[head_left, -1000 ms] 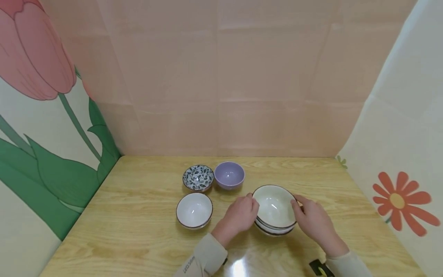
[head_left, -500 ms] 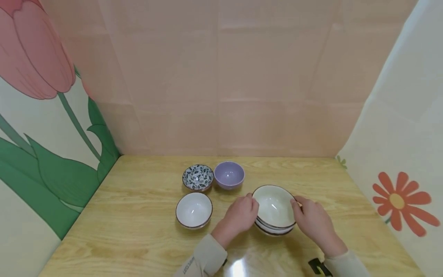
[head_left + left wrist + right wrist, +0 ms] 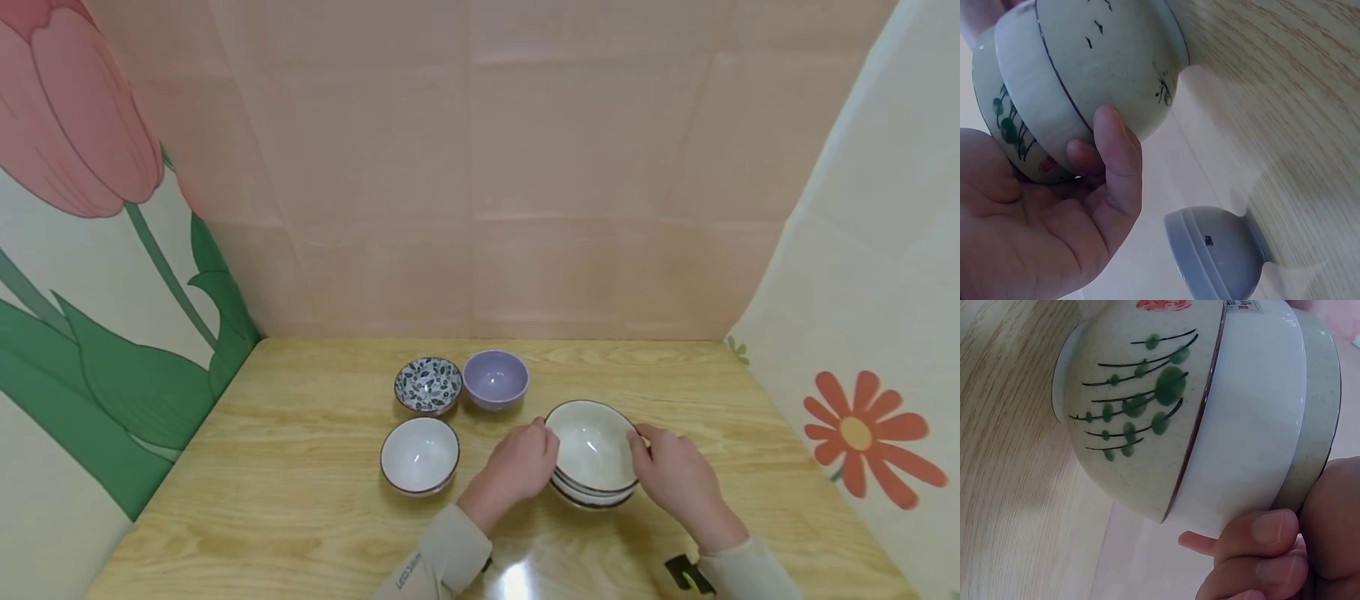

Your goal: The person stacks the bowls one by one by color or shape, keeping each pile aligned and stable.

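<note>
Several nested bowls form a stack on the right half of the table. On top is a cream bowl [image 3: 591,442] with a dark rim. Under it sits a white bowl [image 3: 1247,419], and lowest is a cream bowl with green sprigs [image 3: 1138,469], its foot at the tabletop in the right wrist view. My left hand [image 3: 521,460] grips the stack's left side, fingers curled under the upper rims and one fingertip against the lowest bowl. Opposite, my right hand [image 3: 678,479] pinches the upper bowls, thumb over the top rim and fingers beneath it.
Left of the stack, a white bowl with a dark rim [image 3: 420,456] stands on the wooden table [image 3: 262,500]. Behind it are a blue-and-white leaf-patterned bowl [image 3: 428,386] and a purple bowl [image 3: 496,380], side by side. A pink backdrop [image 3: 480,208] rises at the rear edge.
</note>
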